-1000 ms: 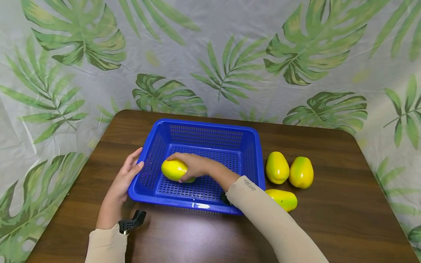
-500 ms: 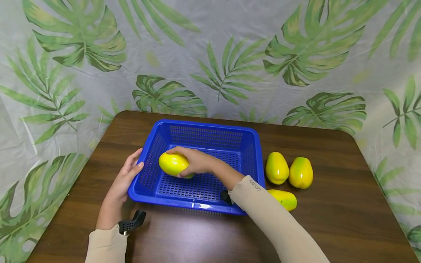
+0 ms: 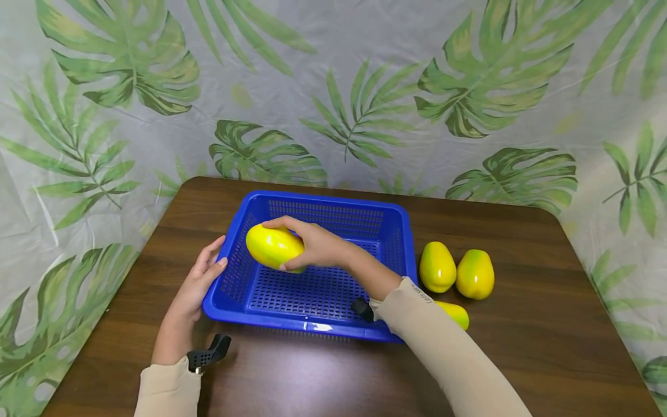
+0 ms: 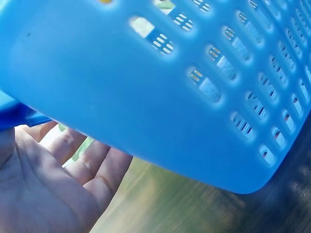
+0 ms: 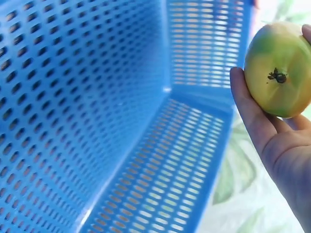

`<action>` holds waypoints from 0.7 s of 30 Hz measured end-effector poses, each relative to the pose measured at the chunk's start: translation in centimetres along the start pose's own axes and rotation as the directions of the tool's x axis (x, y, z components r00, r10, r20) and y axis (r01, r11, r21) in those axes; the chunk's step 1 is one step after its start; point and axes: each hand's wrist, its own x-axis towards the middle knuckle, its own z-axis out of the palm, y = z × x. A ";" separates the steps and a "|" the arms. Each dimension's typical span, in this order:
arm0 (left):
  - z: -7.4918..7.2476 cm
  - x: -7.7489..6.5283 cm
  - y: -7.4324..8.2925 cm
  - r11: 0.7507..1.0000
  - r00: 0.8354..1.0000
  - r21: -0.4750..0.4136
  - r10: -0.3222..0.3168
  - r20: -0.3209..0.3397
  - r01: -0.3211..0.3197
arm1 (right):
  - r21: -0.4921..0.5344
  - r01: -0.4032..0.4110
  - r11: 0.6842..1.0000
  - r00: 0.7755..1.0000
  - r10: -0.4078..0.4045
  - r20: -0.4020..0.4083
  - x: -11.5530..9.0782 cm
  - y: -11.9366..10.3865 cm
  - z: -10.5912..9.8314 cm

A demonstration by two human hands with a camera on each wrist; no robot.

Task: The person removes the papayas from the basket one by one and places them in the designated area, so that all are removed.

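My right hand [image 3: 318, 240] grips a glossy yellow papaya [image 3: 271, 246] from above, thumb on the near side and fingers on the far side. The papaya is above the floor of a blue perforated plastic basket [image 3: 307, 331], towards its left end. Its greenish stem end [image 5: 279, 73] faces the right wrist camera. My left hand [image 3: 195, 284] rests against the outside of the basket's left rim, its thumb and fingers spread along the edge. The left wrist view shows those fingers [image 4: 104, 170] loosely extended beside the blue wall.
Two more yellow papayas [image 3: 438, 267] [image 3: 475, 274] stand on the brown wooden table [image 3: 547, 324] to the basket's right. Another papaya [image 3: 455, 314] lies nearer, partly hidden by the right sleeve [image 3: 443, 341]. A leaf-patterned cloth [image 3: 365, 87] hangs behind the table.
My right hand has lifted the papaya from the basket floor and carried it slightly left and away from me. The left hand and basket have stayed in place.
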 end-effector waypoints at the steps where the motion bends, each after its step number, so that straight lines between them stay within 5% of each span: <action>1: 0.0 0.0 0.0 1.000 1.000 0.000 0.000 0.000 0.000 | 0.015 0.014 1.000 1.000 -0.014 -0.012 -0.1 -0.2 -0.2; 6: 0.0 0.1 -0.2 1.000 1.000 -0.009 0.015 0.004 -0.015 | 0.078 0.073 0.994 0.994 -0.066 -0.084 -0.9 -1.4 -1.4; 15: 0.0 0.3 -0.6 0.999 0.999 -0.037 0.038 0.013 -0.037 | 0.167 0.070 0.983 0.986 -0.044 -0.159 -3.9 -5.4 -3.7; 21: 0.0 0.3 -0.5 0.998 0.999 -0.040 0.044 0.015 -0.043 | 0.162 0.134 0.978 0.971 -0.097 -0.218 -5.4 -5.0 -4.8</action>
